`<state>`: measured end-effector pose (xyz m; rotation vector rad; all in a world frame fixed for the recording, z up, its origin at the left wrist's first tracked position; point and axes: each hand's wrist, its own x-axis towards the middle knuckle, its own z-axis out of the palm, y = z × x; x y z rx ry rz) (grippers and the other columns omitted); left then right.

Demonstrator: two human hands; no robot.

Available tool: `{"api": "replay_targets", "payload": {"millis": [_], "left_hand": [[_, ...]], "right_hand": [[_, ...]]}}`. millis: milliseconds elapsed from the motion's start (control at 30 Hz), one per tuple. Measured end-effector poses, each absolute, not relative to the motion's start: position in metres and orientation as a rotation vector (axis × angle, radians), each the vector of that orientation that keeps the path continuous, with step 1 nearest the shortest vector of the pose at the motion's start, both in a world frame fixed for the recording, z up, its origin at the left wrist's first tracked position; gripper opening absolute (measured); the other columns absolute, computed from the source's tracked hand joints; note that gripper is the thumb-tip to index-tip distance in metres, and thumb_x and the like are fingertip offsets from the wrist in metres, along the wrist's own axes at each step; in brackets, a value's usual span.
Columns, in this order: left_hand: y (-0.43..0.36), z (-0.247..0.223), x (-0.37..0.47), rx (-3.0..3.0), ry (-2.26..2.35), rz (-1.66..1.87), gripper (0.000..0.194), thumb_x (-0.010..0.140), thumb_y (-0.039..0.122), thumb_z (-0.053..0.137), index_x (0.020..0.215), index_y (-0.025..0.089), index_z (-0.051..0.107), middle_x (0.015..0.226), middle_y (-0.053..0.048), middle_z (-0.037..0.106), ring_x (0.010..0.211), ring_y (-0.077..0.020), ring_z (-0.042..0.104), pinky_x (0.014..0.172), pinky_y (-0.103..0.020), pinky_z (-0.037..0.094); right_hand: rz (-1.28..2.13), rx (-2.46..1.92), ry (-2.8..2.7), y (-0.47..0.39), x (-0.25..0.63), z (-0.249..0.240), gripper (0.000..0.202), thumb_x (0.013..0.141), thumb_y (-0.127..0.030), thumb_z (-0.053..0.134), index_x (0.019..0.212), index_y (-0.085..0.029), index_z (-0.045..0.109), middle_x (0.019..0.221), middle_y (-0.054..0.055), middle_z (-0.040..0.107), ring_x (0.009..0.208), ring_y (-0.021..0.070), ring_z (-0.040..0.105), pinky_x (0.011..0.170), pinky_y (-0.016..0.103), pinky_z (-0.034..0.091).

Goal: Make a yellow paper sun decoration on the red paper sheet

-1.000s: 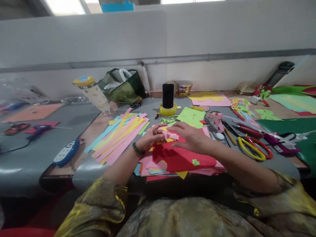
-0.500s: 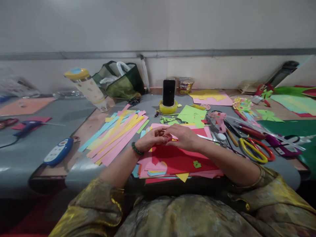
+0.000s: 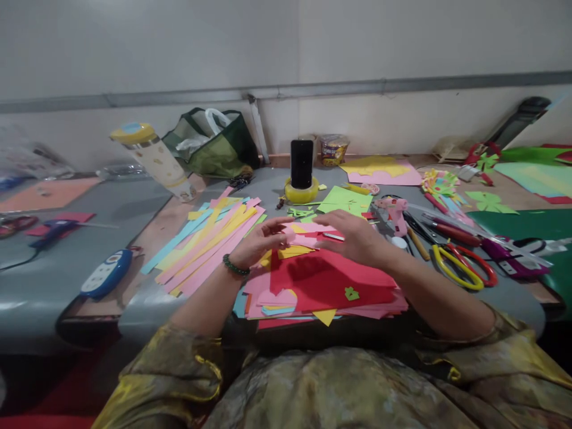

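A small pink paper piece sits between the two hands, low over the stack of coloured sheets near the front edge of the surface. It is pale pink, creased and folded into a little bunched shape, with a flat pink flap running toward the right; its exact form is too small and blurred to tell. The left hand has its grip closed on the left end of the piece, fingertips pinched together over it, a green bead bracelet on the wrist. The right hand lies palm down with fingers spread flat over the piece's right part, pressing on it rather than pinching.

Directly beneath is a red sheet topping the stack, with a tiny green cut-out lying on it, a pink heart shape at its left and a yellow triangle corner poking out at the front edge. To the left, a fan of long paper strips in pink, yellow and blue runs diagonally toward the back. Behind the hands a black phone stands upright in a yellow tape roll, with light green paper just beside it. To the right lie a pink glue gun and yellow-handled scissors next to red-handled ones. A green bag and a tilted bottle with a yellow lid stand toward the back left corner.
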<state>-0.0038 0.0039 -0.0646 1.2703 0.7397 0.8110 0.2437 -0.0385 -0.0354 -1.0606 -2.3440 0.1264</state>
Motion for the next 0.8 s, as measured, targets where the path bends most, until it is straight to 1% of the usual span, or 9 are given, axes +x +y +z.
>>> {"api": "replay_targets", "payload": {"millis": [100, 167, 233, 333, 367, 467, 600, 667, 800], "left_hand": [[0.013, -0.052, -0.011, 1.468, 0.923, 0.889, 0.044, 0.068, 0.041, 0.080, 0.103, 0.017, 0.068, 0.080, 0.000, 0.067, 0.069, -0.0139, 0.066, 0.067, -0.027, 0.055], [0.023, -0.048, -0.009, 1.719, 1.001, 0.876, 0.040, 0.072, 0.041, 0.074, 0.102, 0.016, 0.067, 0.083, -0.003, 0.069, 0.071, -0.0158, 0.067, 0.068, -0.029, 0.056], [0.035, -0.049, 0.001, 2.016, 1.080, 0.828, 0.032, 0.076, 0.035, 0.069, 0.101, 0.015, 0.067, 0.086, -0.005, 0.072, 0.072, -0.0169, 0.067, 0.068, -0.029, 0.056], [0.049, -0.059, 0.021, 2.379, 1.289, 0.668, 0.020, 0.078, 0.020, 0.062, 0.097, 0.017, 0.068, 0.090, -0.005, 0.073, 0.074, -0.0179, 0.068, 0.071, -0.030, 0.056], [0.052, -0.064, 0.028, 2.433, 1.338, 0.635, 0.019, 0.077, 0.017, 0.061, 0.095, 0.018, 0.068, 0.092, -0.006, 0.073, 0.077, -0.0194, 0.069, 0.073, -0.031, 0.056], [0.053, -0.074, 0.037, 2.485, 1.400, 0.628, 0.024, 0.078, 0.014, 0.059, 0.099, 0.019, 0.069, 0.099, -0.007, 0.073, 0.088, -0.0232, 0.070, 0.080, -0.034, 0.055], [0.051, -0.077, 0.030, 2.507, 1.416, 0.670, 0.035, 0.078, 0.020, 0.064, 0.114, 0.019, 0.066, 0.114, -0.010, 0.071, 0.105, -0.0264, 0.067, 0.091, -0.036, 0.053], [0.052, -0.076, 0.022, 2.504, 1.411, 0.713, 0.035, 0.080, 0.025, 0.065, 0.114, 0.017, 0.067, 0.117, -0.012, 0.070, 0.109, -0.0274, 0.065, 0.094, -0.038, 0.052], [0.053, -0.074, 0.012, 2.473, 1.284, 0.813, 0.026, 0.086, 0.034, 0.061, 0.101, 0.018, 0.073, 0.102, -0.009, 0.073, 0.095, -0.0237, 0.068, 0.086, -0.035, 0.054]], "right_hand": [[0.165, -1.336, -2.351, -0.053, 0.277, -0.034, 0.024, 0.093, -0.031, 0.058, 0.109, -0.018, 0.070, 0.095, 0.009, 0.076, 0.085, 0.0218, 0.070, 0.073, 0.032, 0.054], [0.208, -1.512, -2.392, -0.062, 0.288, -0.036, 0.022, 0.092, -0.028, 0.056, 0.107, -0.019, 0.071, 0.093, 0.008, 0.077, 0.083, 0.0216, 0.071, 0.071, 0.030, 0.053], [0.243, -1.621, -2.446, -0.065, 0.284, -0.037, 0.023, 0.093, -0.027, 0.055, 0.107, -0.021, 0.072, 0.097, 0.008, 0.077, 0.087, 0.0220, 0.070, 0.073, 0.030, 0.053], [0.279, -1.645, -2.573, -0.058, 0.257, -0.036, 0.027, 0.096, -0.029, 0.052, 0.114, -0.021, 0.071, 0.109, 0.010, 0.074, 0.099, 0.0235, 0.068, 0.080, 0.032, 0.051], [0.276, -1.629, -2.627, -0.053, 0.246, -0.034, 0.030, 0.098, -0.030, 0.049, 0.118, -0.020, 0.070, 0.115, 0.011, 0.072, 0.104, 0.0245, 0.066, 0.083, 0.032, 0.050], [0.201, -1.580, -2.812, -0.038, 0.220, -0.033, 0.033, 0.098, -0.028, 0.047, 0.121, -0.016, 0.068, 0.118, 0.015, 0.068, 0.108, 0.0262, 0.064, 0.081, 0.031, 0.048], [0.113, -1.516, -2.918, -0.028, 0.209, -0.040, 0.031, 0.097, -0.022, 0.047, 0.116, -0.015, 0.070, 0.110, 0.016, 0.069, 0.104, 0.0268, 0.064, 0.074, 0.030, 0.046], [0.085, -1.531, -2.898, -0.026, 0.210, -0.045, 0.032, 0.097, -0.019, 0.045, 0.113, -0.013, 0.072, 0.107, 0.017, 0.070, 0.103, 0.0269, 0.064, 0.072, 0.030, 0.045], [0.053, -1.557, -2.833, -0.026, 0.216, -0.052, 0.034, 0.099, -0.018, 0.042, 0.116, -0.015, 0.071, 0.106, 0.015, 0.071, 0.099, 0.0236, 0.066, 0.067, 0.028, 0.043]]}}
